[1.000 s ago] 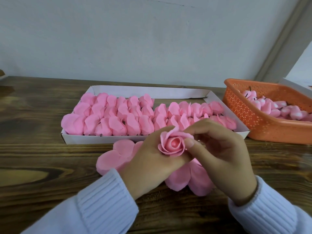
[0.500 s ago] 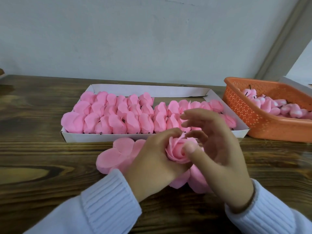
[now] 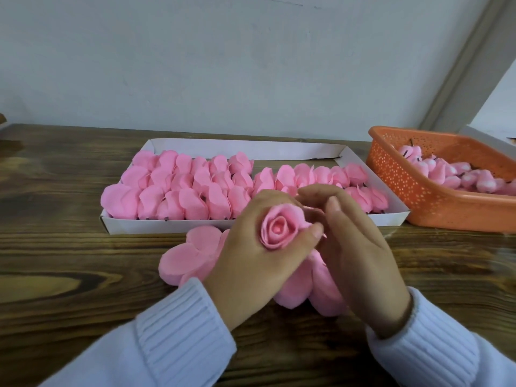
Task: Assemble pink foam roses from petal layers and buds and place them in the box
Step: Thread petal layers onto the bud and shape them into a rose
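Observation:
A pink foam rose (image 3: pixel 277 227) with a tightly wrapped centre sits in my left hand (image 3: pixel 251 255), whose fingers and thumb curl round it. My right hand (image 3: pixel 354 247) is beside it on the right, fingers loosely bent, fingertips near the rose's far side; it grips nothing that I can see. Under both hands a stack of flat pink petal layers (image 3: pixel 190 255) lies on the wooden table. Behind them the white cardboard box (image 3: pixel 173 226) holds several rows of finished pink roses (image 3: pixel 195 188).
An orange perforated basket (image 3: pixel 413 191) at the right holds several pink buds (image 3: pixel 458 174) with dark stems. A white box edge (image 3: pixel 485 136) shows behind the basket. The grey wall runs along the table's far side.
My left hand has turned the rose so its centre faces up and closed further round it. My right thumb has come off the petals and the hand has drawn slightly right.

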A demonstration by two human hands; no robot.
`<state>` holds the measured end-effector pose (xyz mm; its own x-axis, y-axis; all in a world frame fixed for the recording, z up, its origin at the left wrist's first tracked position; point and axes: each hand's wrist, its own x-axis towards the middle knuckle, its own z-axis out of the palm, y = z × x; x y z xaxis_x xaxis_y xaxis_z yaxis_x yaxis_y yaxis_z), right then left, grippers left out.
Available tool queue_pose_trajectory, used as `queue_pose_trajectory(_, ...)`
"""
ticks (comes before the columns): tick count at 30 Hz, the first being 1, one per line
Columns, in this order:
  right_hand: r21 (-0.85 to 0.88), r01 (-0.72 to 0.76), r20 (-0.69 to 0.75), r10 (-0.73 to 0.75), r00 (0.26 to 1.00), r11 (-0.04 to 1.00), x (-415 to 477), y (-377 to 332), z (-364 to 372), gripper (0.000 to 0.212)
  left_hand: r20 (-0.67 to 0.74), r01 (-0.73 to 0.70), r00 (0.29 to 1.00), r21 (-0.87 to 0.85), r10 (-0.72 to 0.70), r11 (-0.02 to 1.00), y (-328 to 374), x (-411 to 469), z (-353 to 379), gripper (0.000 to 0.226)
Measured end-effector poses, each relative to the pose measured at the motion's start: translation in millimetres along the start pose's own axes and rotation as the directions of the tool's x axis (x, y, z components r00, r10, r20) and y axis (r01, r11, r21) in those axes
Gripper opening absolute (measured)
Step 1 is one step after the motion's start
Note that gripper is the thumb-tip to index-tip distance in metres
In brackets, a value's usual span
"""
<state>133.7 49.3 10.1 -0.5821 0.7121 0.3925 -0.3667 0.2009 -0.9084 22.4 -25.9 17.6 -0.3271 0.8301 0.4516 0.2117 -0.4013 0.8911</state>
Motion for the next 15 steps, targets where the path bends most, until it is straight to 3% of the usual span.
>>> queue_pose_trajectory(3,-0.011,-0.068,0.040,0.068,0.997,0.998,2,4,-4,0.019,-0.087,0.103,0.989,-0.181,-0.120,0.978,-3,1,5,0.037)
queue_pose_trajectory(7,-0.022,-0.094,0.214,0.096,0.972,0.995,-2,5,1,0.030,-0.034,0.197,0.974,-0.372,-0.225,0.907,-2,2,4,0.022)
queue_pose_trajectory(11,0.001,-0.052,0.202,0.051,0.978,0.999,-1,1,5,0.034,0.001,0.236,0.967,-0.389,-0.255,0.891,-1,5,7,0.021)
queue_pose_trajectory(15,0.190,-0.147,0.142,0.121,0.983,0.971,1,-2,7,0.038,0.125,0.270,0.962,-0.329,-0.241,0.905,6,12,7,0.020)
